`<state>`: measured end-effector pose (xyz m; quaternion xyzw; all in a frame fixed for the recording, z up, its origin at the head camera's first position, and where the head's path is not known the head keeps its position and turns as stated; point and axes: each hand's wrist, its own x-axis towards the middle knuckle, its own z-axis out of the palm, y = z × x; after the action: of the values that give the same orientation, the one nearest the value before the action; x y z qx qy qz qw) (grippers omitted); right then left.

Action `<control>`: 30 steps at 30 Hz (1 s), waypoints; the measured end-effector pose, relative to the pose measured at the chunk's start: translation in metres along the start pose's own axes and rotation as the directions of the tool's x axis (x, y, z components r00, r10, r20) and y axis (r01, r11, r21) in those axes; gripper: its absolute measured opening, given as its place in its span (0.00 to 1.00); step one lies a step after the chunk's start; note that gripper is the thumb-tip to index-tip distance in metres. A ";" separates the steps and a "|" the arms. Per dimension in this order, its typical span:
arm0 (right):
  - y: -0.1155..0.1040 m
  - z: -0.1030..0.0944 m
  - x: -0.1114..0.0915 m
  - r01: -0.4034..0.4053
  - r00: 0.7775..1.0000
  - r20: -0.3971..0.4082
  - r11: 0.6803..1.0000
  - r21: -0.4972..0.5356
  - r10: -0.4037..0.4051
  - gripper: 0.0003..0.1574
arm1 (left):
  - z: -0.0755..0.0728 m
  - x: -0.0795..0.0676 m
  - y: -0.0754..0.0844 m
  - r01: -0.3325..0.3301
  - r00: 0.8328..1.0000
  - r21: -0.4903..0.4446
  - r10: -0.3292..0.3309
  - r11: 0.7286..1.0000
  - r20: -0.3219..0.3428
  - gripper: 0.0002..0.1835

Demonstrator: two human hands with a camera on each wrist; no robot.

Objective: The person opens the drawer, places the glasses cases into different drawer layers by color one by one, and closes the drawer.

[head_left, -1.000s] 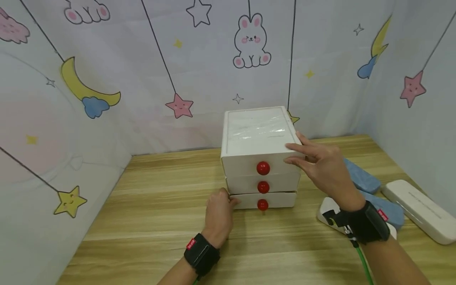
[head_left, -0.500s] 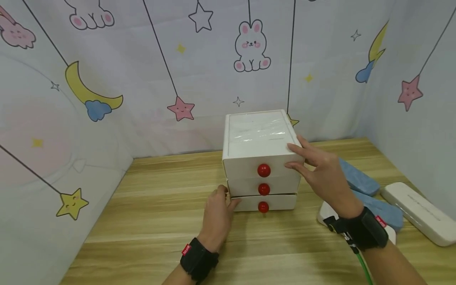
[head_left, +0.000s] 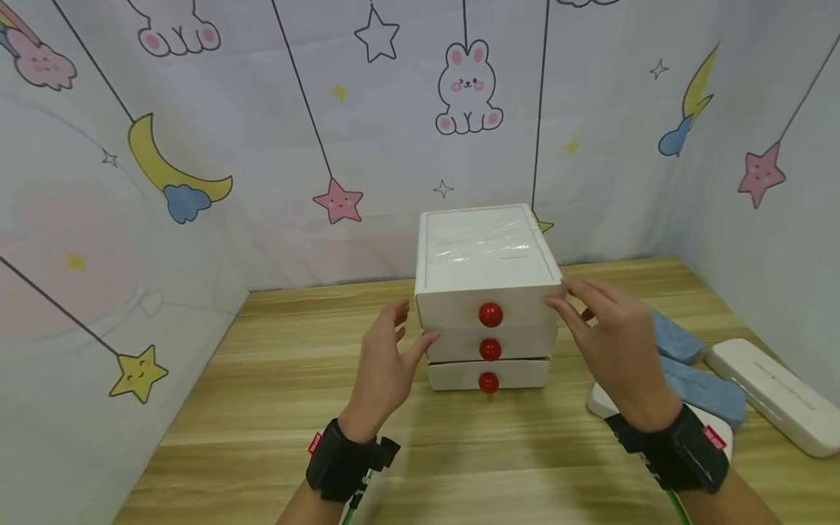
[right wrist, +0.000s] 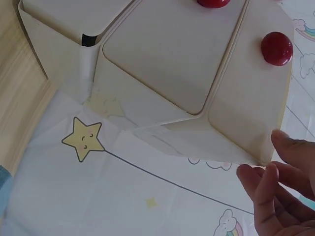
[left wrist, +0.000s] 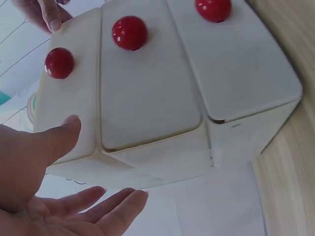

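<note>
A white three-drawer desktop organizer (head_left: 485,255) stands on the table, a round red knob (head_left: 491,315) on each drawer front. My left hand (head_left: 383,364) is at its left front corner, thumb extended towards the fronts and fingers spread along the side. In the left wrist view that thumb (left wrist: 69,132) lies over the top drawer front; whether it touches is unclear. At the upper right front corner my right hand (head_left: 620,346) pinches the organizer, thumb in front and fingers at the side. The right wrist view shows its curled fingers (right wrist: 268,196) by that corner.
Right of the organizer lie two blue cases (head_left: 698,386) and a long white case (head_left: 774,397). Another white case (head_left: 600,401) is partly hidden under the right wrist. A cloth with printed stars and rabbits (head_left: 380,131) hangs behind the wooden table (head_left: 275,408).
My left hand has risen from the bottom drawer's corner to the upper drawers, its fingers spreading. My right fingers have shifted from the top surface to the right edge.
</note>
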<state>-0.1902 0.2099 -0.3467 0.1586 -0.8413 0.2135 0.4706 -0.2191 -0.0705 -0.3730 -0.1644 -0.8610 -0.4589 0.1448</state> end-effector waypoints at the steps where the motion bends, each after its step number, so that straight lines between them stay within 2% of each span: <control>1: -0.002 -0.001 -0.001 -0.001 1.000 -0.018 1.000 -0.008 0.001 0.19 | -0.001 0.001 0.002 0.009 1.000 -0.011 -0.009 1.000 0.019 0.33; 3: -0.006 -0.002 -0.003 -0.001 1.000 -0.027 1.000 -0.023 0.000 0.14 | -0.002 0.005 0.004 0.033 0.998 -0.040 -0.031 0.999 0.049 0.32; 5: -0.010 -0.001 -0.004 0.007 1.000 -0.001 1.000 -0.028 -0.007 0.11 | -0.003 0.008 0.006 0.056 0.996 -0.064 -0.051 0.996 0.074 0.31; 10: -0.019 0.009 -0.013 0.048 0.986 0.161 0.998 -0.036 -0.042 0.17 | -0.005 0.015 0.006 0.109 0.990 -0.113 -0.098 0.988 0.105 0.29; 14: -0.028 0.020 -0.021 0.067 0.968 0.244 0.997 -0.027 -0.058 0.21 | -0.006 0.019 0.006 0.131 0.984 -0.117 -0.115 0.984 0.137 0.29; 21: -0.038 0.039 -0.029 0.076 0.956 0.287 0.996 -0.041 -0.061 0.31 | -0.009 0.023 0.003 0.117 0.984 -0.079 -0.105 0.990 0.142 0.27; 26: -0.043 0.047 -0.035 0.080 0.945 0.321 0.996 -0.039 -0.063 0.34 | -0.011 0.025 0.003 0.127 0.983 -0.073 -0.116 0.989 0.145 0.28; 30: -0.046 0.052 -0.037 0.123 0.936 0.338 0.990 -0.064 -0.094 0.34 | -0.011 0.028 0.002 0.126 0.980 -0.093 -0.109 0.988 0.169 0.31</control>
<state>-0.1874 0.1468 -0.3933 0.2188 -0.9071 0.1214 0.3384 -0.2421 -0.0744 -0.3543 -0.1573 -0.8534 -0.4954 0.0376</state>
